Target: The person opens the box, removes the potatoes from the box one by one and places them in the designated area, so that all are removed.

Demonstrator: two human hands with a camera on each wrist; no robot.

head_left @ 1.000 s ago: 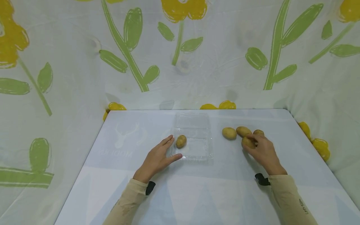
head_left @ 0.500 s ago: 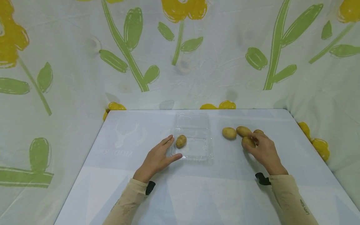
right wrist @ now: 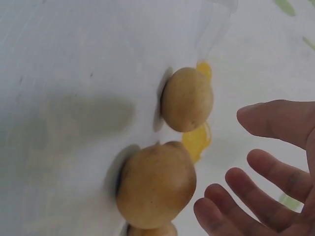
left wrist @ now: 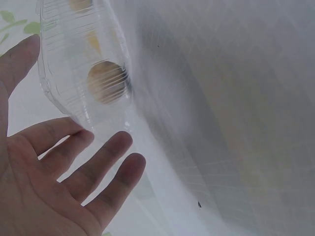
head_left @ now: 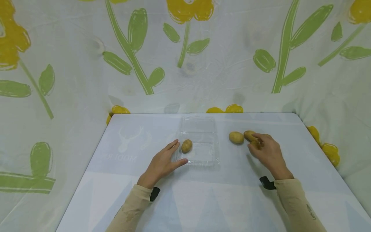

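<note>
On the table's (head_left: 121, 180) right, the right hand (head_left: 268, 153) curls loose fingers over a potato (head_left: 255, 145), its axis hidden. Left hand (head_left: 160, 164), fingers spread, touches the tray (head_left: 203, 158) holding one upright-tilted potato (head_left: 186, 145).

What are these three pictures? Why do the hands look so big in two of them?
A person wears three cameras. One sits on the head and looks down at a table. One sits on each wrist, so those two pictures show the hands from very close. The left hand lies open against a clear plastic box with one potato inside. The left wrist picture shows that potato through the plastic. The right hand reaches over loose potatoes on the table. The right wrist picture shows its fingers spread next to the potatoes, not closed on one.
</note>
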